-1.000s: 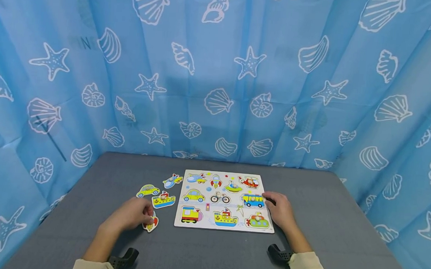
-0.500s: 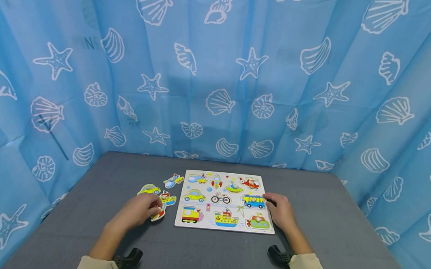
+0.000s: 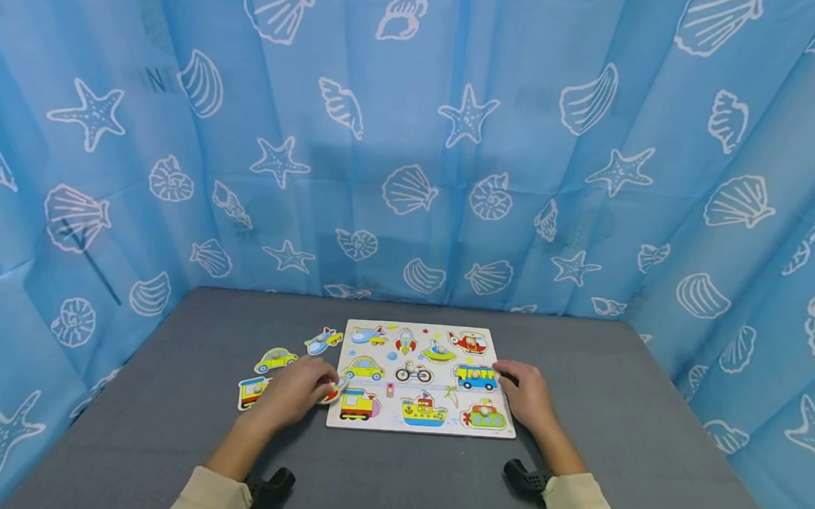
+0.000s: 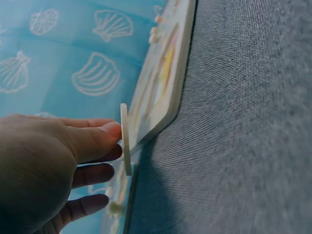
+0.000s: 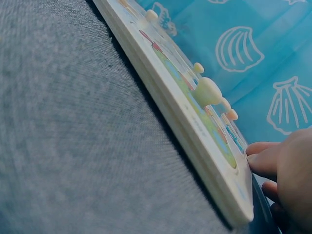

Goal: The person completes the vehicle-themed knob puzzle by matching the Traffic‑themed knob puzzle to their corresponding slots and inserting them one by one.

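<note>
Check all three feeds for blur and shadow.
Head view: fairly even light, puzzle board readable; left wrist view: board artwork soft, dark shadow on the tabletop beside the board; right wrist view: tabletop blurry toward the bottom left, lower fingers of the right hand in shade.

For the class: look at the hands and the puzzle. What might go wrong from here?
The piece pinched in the left hand sits close to the board's left edge, so it may bump that edge or slip from the fingertips.

The loose train lies partly hidden behind that hand, so a careless move could knock it.

The right hand touches the board at its right edge; if that touch is light, the board might shift.
</note>
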`<action>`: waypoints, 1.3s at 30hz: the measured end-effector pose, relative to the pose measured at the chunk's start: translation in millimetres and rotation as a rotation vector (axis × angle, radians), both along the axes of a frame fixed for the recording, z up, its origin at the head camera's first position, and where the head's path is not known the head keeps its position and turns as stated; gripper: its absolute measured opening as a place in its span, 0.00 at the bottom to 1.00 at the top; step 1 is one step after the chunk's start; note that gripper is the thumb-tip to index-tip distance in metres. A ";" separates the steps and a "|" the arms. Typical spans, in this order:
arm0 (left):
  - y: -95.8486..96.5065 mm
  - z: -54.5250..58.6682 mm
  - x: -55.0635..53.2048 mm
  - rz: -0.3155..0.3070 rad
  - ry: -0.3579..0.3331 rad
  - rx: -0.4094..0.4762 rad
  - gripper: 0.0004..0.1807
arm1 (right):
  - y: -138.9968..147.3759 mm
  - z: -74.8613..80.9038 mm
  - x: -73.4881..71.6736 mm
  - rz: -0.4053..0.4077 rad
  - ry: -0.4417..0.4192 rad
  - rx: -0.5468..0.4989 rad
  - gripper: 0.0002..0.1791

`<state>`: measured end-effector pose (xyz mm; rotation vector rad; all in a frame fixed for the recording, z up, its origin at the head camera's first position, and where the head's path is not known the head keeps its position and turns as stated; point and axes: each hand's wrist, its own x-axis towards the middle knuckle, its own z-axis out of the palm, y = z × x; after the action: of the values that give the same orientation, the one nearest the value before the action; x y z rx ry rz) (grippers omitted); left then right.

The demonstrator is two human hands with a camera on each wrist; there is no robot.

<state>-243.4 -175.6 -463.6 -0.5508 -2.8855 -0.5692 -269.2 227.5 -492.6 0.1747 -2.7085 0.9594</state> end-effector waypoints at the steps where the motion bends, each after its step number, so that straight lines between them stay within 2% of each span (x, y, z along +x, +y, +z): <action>1: 1.7 -0.6 -2.3 -0.006 0.008 -0.009 0.06 | 0.1 0.0 -0.2 0.001 0.001 -0.003 0.16; 7: 8.7 -1.1 -14.8 -0.036 0.023 -0.033 0.05 | 1.6 0.5 -0.7 0.012 0.011 -0.002 0.15; 12: 14.5 1.3 -24.1 -0.037 0.022 -0.019 0.07 | 1.1 1.7 -1.1 0.000 -0.013 0.000 0.16; 17: 20.8 6.8 -30.3 -0.052 0.057 0.006 0.06 | 0.7 1.5 -1.3 -0.006 -0.017 0.003 0.16; 27: 35.3 12.6 -33.6 -0.024 -0.014 0.109 0.06 | 0.6 -3.5 -0.2 0.005 0.003 0.002 0.15; 34: 45.3 10.9 -40.8 -0.013 -0.008 0.124 0.06 | 2.6 -4.4 -1.8 0.003 0.017 0.000 0.15; 39: 53.4 8.3 -48.8 -0.034 -0.017 0.123 0.05 | 2.1 -2.2 -2.4 0.004 -0.001 0.001 0.15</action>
<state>-292.3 -122.2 -455.3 -0.5799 -2.8373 -0.7541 -271.6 229.7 -494.7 0.1804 -2.7104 0.9600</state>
